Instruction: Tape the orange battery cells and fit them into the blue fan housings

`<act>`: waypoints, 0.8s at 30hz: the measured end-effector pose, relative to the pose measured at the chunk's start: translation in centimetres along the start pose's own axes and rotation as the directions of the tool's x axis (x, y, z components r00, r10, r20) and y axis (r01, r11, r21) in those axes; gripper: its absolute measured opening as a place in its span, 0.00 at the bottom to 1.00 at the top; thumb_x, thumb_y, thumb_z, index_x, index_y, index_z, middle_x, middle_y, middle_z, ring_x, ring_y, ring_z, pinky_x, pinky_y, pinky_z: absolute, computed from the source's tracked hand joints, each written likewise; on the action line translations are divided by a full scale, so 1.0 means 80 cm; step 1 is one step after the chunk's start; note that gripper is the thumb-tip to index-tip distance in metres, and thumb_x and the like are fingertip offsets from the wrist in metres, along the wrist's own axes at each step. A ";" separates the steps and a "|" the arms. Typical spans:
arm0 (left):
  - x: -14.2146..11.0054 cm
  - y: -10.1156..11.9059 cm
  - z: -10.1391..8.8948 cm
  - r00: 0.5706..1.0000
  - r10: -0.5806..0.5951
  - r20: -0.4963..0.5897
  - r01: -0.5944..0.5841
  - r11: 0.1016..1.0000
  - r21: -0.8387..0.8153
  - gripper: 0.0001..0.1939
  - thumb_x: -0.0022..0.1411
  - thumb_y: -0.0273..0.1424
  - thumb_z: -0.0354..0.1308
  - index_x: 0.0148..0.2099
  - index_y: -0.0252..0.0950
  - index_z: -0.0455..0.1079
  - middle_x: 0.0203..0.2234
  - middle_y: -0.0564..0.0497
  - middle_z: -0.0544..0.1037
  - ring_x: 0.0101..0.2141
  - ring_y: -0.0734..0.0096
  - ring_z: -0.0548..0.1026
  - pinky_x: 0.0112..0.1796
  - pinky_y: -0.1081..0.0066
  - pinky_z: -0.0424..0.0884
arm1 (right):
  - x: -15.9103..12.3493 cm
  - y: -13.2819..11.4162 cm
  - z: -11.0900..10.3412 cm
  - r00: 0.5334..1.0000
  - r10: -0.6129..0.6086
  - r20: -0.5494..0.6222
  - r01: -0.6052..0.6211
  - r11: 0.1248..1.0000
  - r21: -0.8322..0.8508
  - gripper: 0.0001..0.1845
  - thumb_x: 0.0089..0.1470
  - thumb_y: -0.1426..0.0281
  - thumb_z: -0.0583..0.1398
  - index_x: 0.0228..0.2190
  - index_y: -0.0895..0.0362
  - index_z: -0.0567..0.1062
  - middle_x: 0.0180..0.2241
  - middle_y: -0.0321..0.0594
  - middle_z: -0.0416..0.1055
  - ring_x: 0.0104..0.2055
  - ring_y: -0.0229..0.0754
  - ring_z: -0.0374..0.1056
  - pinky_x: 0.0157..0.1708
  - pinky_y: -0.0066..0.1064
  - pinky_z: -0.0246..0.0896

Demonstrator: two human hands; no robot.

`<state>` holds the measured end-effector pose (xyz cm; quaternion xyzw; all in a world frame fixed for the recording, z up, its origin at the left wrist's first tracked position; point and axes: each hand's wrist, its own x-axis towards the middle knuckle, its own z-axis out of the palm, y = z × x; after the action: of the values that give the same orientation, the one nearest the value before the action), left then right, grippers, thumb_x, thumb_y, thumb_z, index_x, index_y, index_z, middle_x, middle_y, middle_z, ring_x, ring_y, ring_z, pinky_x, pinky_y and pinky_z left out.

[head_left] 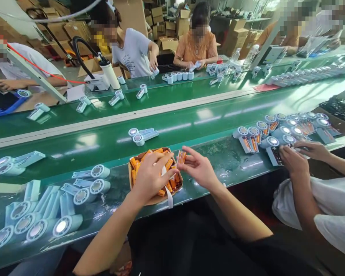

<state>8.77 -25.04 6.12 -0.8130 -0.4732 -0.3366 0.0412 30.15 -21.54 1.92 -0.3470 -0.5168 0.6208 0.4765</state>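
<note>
A small cardboard box [130,174] full of orange batteries [176,180] stands at the front edge of the bench before me. Over it is my left hand [151,174], its thumb and fingers curved and apart, the tips close to the piece in my other hand. Between the thumb and fingers of my right hand [199,168] is an orange battery [182,157] with a pale edge, held just past the box's right side. A white strip [169,197] hangs over the front of the box. My left palm hides part of the contents.
Light-blue handheld fan bodies [66,224] lie at my left, several together. Two more fan bodies [139,138] rest on the green conveyor [172,124]. At right, a co-worker's hands [294,159] handle fans fitted with orange batteries [251,143]. Other people sit across the line.
</note>
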 end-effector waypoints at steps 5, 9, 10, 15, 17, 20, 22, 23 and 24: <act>0.028 0.003 0.000 0.963 0.268 -0.036 -0.268 0.963 0.017 0.12 0.75 0.29 0.54 0.53 0.39 0.79 0.35 0.49 0.78 0.35 0.67 0.72 0.38 0.67 0.71 | -0.017 -0.006 0.006 0.992 -0.039 0.118 0.054 0.990 -0.128 0.36 0.52 0.61 0.72 0.61 0.52 0.75 0.44 0.39 0.84 0.44 0.45 0.82 0.51 0.42 0.80; 0.038 -0.012 -0.007 0.881 0.473 -0.029 -0.471 0.880 0.059 0.13 0.74 0.23 0.51 0.49 0.39 0.77 0.35 0.48 0.78 0.36 0.64 0.72 0.40 0.65 0.71 | -0.022 -0.018 0.003 0.947 0.059 0.317 0.045 0.948 -0.314 0.27 0.53 0.64 0.70 0.54 0.55 0.78 0.38 0.36 0.82 0.39 0.42 0.81 0.45 0.33 0.77; 0.043 -0.013 -0.009 0.859 0.511 0.020 -0.512 0.858 0.037 0.13 0.73 0.22 0.51 0.47 0.40 0.77 0.36 0.48 0.79 0.37 0.64 0.73 0.41 0.65 0.71 | -0.021 -0.022 0.001 0.917 0.119 0.381 0.044 0.918 -0.393 0.22 0.53 0.65 0.70 0.49 0.55 0.80 0.35 0.35 0.82 0.37 0.41 0.80 0.43 0.31 0.76; 0.072 0.006 -0.010 0.759 0.503 0.414 -0.415 0.863 -0.289 0.12 0.74 0.26 0.50 0.39 0.39 0.73 0.36 0.50 0.78 0.37 0.66 0.74 0.42 0.67 0.72 | -0.022 -0.028 -0.007 0.840 0.252 0.481 -0.027 0.904 -0.426 0.12 0.48 0.66 0.73 0.31 0.57 0.77 0.27 0.33 0.77 0.30 0.39 0.76 0.32 0.27 0.70; 0.084 0.002 0.002 0.750 0.390 0.535 -0.183 0.899 -0.399 0.14 0.75 0.30 0.47 0.39 0.39 0.72 0.35 0.50 0.78 0.37 0.68 0.74 0.42 0.68 0.73 | -0.024 -0.015 -0.013 0.839 0.231 0.492 -0.172 0.971 -0.164 0.18 0.46 0.65 0.75 0.36 0.58 0.79 0.28 0.34 0.79 0.30 0.40 0.77 0.32 0.28 0.71; 0.097 -0.041 0.033 0.768 0.105 0.631 0.168 0.919 -0.358 0.17 0.77 0.37 0.45 0.49 0.38 0.74 0.42 0.49 0.81 0.41 0.66 0.77 0.46 0.68 0.75 | -0.021 0.009 -0.026 0.908 0.191 0.374 -0.289 0.931 0.224 0.35 0.42 0.62 0.79 0.51 0.54 0.78 0.35 0.40 0.84 0.36 0.46 0.82 0.36 0.35 0.76; 0.102 -0.086 0.054 0.782 -0.179 0.597 0.271 0.960 -0.066 0.19 0.77 0.39 0.47 0.58 0.37 0.73 0.52 0.45 0.80 0.52 0.59 0.76 0.54 0.62 0.73 | -0.014 0.018 -0.035 0.962 0.184 0.203 -0.246 0.907 0.341 0.38 0.41 0.61 0.79 0.54 0.51 0.77 0.38 0.42 0.85 0.38 0.50 0.83 0.39 0.41 0.79; 0.104 -0.109 0.064 0.779 -0.308 0.546 0.292 0.949 0.118 0.20 0.76 0.39 0.48 0.61 0.37 0.72 0.57 0.42 0.78 0.57 0.54 0.73 0.59 0.57 0.71 | -0.008 0.020 -0.040 0.976 0.179 0.121 -0.211 0.908 0.361 0.38 0.41 0.61 0.80 0.53 0.50 0.77 0.38 0.42 0.85 0.38 0.51 0.84 0.40 0.42 0.79; 0.106 -0.132 0.072 0.768 -0.404 0.497 0.300 0.913 0.277 0.21 0.75 0.39 0.51 0.62 0.36 0.72 0.61 0.40 0.75 0.61 0.48 0.69 0.61 0.51 0.68 | -0.001 0.020 -0.044 0.984 0.172 0.049 -0.178 0.913 0.366 0.36 0.40 0.60 0.80 0.52 0.50 0.79 0.38 0.42 0.86 0.38 0.51 0.84 0.40 0.43 0.80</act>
<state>6.08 -10.75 4.01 -0.7637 -0.6381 -0.0488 -0.0850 33.09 -20.52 -0.43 -0.2911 -0.3615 0.7497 0.4718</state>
